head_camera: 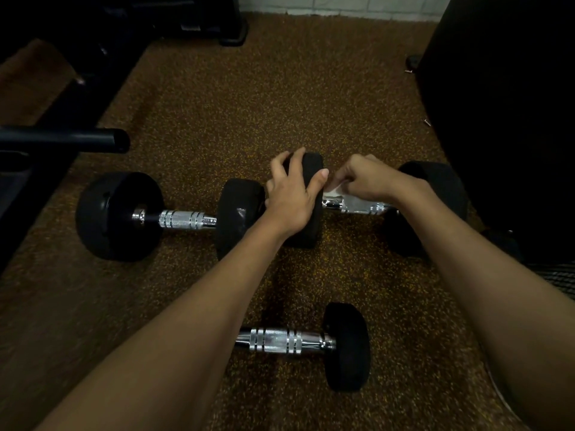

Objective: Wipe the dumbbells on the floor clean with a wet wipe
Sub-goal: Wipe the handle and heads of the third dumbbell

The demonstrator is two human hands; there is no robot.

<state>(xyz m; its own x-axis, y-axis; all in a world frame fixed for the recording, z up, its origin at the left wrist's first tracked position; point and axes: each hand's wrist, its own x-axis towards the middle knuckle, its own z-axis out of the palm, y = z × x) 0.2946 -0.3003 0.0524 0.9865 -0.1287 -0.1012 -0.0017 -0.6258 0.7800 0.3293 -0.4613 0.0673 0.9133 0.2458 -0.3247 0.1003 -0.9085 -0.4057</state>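
Observation:
Three black dumbbells with chrome handles lie on the speckled brown floor. The right-hand dumbbell (357,206) lies across the middle; my left hand (292,197) grips its left weight head, fingers spread over the top. My right hand (370,178) presses a white wet wipe (334,189) onto its chrome handle close to that head. A second dumbbell (124,216) lies to the left, its right head touching the held one. The third dumbbell (311,342) lies nearer to me, its left end hidden under my left forearm.
A black tube (77,140) of gym equipment sticks out at the left, with a dark frame (102,73) behind it. A large black object (504,104) fills the right side. A white tiled wall (342,4) runs along the back.

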